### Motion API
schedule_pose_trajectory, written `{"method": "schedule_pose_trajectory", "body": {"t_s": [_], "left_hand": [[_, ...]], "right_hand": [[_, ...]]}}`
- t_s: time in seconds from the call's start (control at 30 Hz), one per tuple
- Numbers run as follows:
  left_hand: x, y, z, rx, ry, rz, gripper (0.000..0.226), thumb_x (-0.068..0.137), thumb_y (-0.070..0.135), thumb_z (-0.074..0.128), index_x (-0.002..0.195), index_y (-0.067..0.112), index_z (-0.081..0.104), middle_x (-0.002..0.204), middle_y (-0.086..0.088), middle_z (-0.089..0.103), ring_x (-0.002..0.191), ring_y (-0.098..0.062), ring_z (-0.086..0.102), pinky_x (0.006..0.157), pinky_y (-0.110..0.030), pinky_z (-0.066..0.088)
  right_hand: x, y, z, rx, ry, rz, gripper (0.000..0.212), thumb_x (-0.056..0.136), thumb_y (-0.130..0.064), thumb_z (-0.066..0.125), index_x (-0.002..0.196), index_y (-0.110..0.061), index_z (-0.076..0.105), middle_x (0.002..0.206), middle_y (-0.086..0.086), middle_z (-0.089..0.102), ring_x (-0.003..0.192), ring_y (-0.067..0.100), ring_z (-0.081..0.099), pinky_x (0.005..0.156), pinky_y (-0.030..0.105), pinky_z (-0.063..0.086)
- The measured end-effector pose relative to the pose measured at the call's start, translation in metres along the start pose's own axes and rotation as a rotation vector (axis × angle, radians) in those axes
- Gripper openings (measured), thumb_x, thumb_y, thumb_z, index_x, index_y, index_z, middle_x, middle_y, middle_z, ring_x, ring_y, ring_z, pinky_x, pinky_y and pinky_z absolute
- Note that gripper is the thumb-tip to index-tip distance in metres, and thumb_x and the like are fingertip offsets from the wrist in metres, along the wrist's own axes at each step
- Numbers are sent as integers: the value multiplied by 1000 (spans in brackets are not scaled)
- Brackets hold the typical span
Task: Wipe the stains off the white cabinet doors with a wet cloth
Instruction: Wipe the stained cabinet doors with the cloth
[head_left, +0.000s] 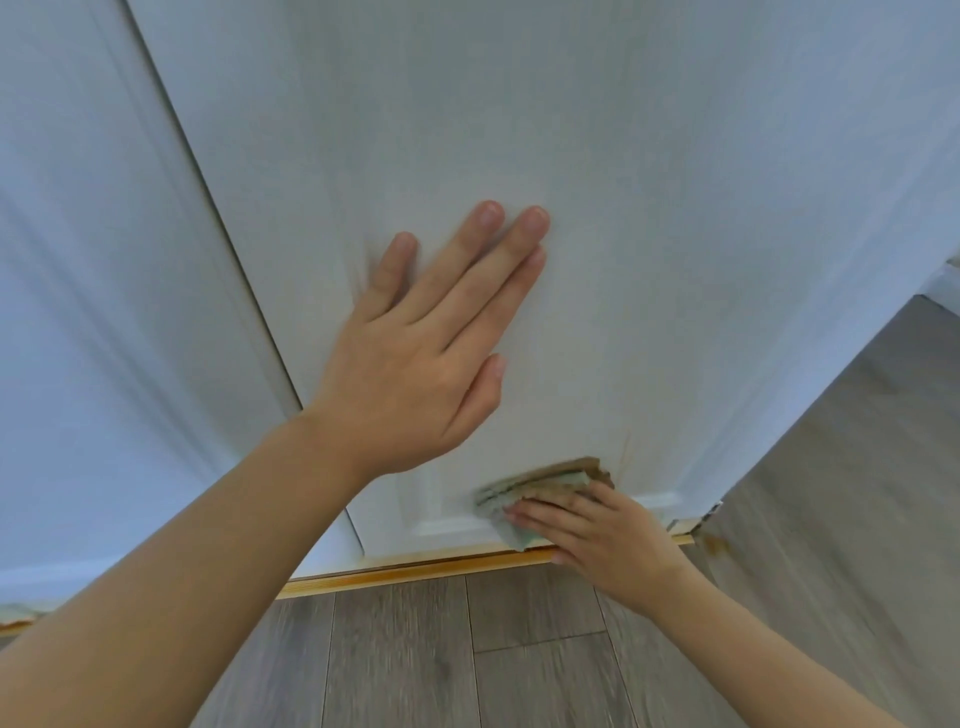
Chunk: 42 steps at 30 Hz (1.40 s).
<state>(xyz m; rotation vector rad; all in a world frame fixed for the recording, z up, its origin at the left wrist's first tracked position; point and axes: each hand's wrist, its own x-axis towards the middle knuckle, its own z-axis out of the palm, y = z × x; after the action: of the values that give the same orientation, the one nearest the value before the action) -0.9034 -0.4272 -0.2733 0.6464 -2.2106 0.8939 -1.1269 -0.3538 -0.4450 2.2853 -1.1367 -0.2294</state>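
Low on the door (649, 260), my right hand (608, 535) presses the cloth (540, 486) flat-fingered at five o'clock; left hand (426, 358) braces open. Best: firm strokes toward the stain (625, 457) at one o'clock.

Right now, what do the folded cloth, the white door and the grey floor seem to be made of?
Folded green-beige cloth: soft layered fabric, perhaps microfibre. White panelled cabinet door: painted or laminated board, matte, with a moulded panel edge. Grey plank floor: wood-look laminate or vinyl; grain and seams show.
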Motion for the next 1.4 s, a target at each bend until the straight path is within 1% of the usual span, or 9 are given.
{"method": "schedule_pose_trajectory", "body": {"t_s": [0.2, 0.37, 0.6, 0.73, 0.8, 0.97, 1.13, 1.3, 1.4], "left_hand": [[0, 1, 6, 25, 38, -28, 57, 95, 25, 29, 147, 4, 21, 152, -8, 22, 144, -19, 1, 115, -42, -3], [1, 6, 13, 51, 71, -41, 59, 94, 26, 30, 147, 2, 18, 155, -10, 13, 143, -19, -5, 114, -40, -9], [2, 22, 24, 93, 94, -141, 64, 93, 28, 31, 146, 0, 9, 153, -18, 12, 142, -21, -13, 113, -41, -12], [2, 29, 25, 97, 66, -192, 66, 93, 29, 32, 147, -2, 9, 149, -17, 12, 141, -22, -17, 112, -43, -13], [0, 31, 24, 98, 45, -173, 66, 93, 28, 34, 147, 0, 8, 153, -17, 8, 141, -24, -17, 112, -43, -14], [-12, 42, 33, 135, -38, 23, 68, 91, 29, 37, 148, 2, 13, 154, -10, 5, 143, -28, -9, 114, -44, -9], [-14, 46, 36, 134, -27, 9, 66, 91, 28, 35, 148, 2, 15, 153, -10, 8, 143, -28, -10, 113, -44, -10], [-17, 49, 44, 143, -4, -7, 65, 91, 29, 36, 148, 3, 17, 153, -10, 5, 143, -27, -11, 113, -45, -11], [-22, 57, 51, 116, -12, -14, 65, 90, 28, 38, 148, 3, 19, 153, -10, 3, 143, -26, -9, 112, -48, -12]], "right_hand": [[35, -15, -16, 245, -31, 16, 57, 87, -45, 22, 141, -28, 33, 142, -17, 33, 129, 3, 36, 106, 29, 21], [53, -9, -21, 97, 15, -46, 54, 92, -43, 8, 144, -31, 16, 144, -22, 8, 135, -3, 29, 111, 27, 10], [-60, 63, -9, 97, -58, 333, 47, 102, -44, 13, 145, -29, 24, 140, -11, 49, 127, 15, 37, 109, 41, 20], [-73, 59, -8, 128, -71, 439, 54, 101, -48, 10, 150, -26, 14, 139, -1, 51, 131, 21, 33, 107, 50, 20], [-55, 45, -10, 153, 6, 401, 57, 101, -48, 11, 152, -24, 6, 141, -2, 49, 132, 21, 31, 104, 47, 23], [7, 22, -16, 179, 164, 111, 55, 92, -45, 28, 144, -27, 28, 146, -16, 30, 133, 9, 30, 102, 32, 24], [-26, 46, 7, 177, -31, 68, 51, 95, -42, 25, 143, -26, 31, 142, -18, 36, 127, 8, 35, 101, 30, 24], [-98, 64, 28, 175, -303, 248, 54, 102, -42, 0, 152, -22, -3, 137, -5, 53, 127, 17, 37, 108, 44, 20], [-82, 55, 20, 254, -430, 257, 56, 102, -43, 5, 148, -17, 21, 134, -6, 56, 126, 16, 37, 115, 40, 6]]}}
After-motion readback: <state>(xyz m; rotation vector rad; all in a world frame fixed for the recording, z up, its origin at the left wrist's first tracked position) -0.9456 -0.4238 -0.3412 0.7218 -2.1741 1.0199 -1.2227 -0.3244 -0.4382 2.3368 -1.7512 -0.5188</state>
